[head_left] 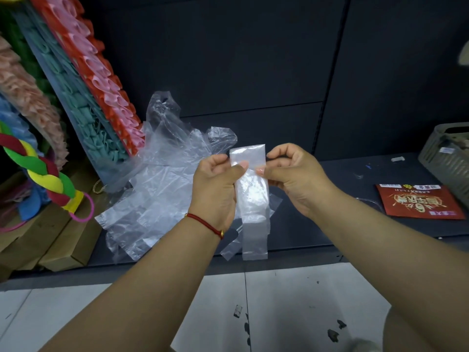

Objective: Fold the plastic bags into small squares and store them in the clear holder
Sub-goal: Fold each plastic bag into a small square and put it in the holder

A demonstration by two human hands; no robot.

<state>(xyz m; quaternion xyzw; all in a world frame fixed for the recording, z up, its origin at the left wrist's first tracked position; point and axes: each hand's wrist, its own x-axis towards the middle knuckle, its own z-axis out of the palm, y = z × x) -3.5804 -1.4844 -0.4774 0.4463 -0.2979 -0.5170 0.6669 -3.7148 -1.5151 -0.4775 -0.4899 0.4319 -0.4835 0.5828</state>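
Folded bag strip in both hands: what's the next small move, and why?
Probably fold the top end down toward the person to start a square. The bag strip is already folded into a long narrow band, with the left hand and the right hand each pinching a side edge near its top, and the lower end hangs free.

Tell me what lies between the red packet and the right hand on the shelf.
In the head view, the stretch of dark shelf between the right hand and the red packet is bare; only a thin clear film edge shows by the packet's near-left corner.
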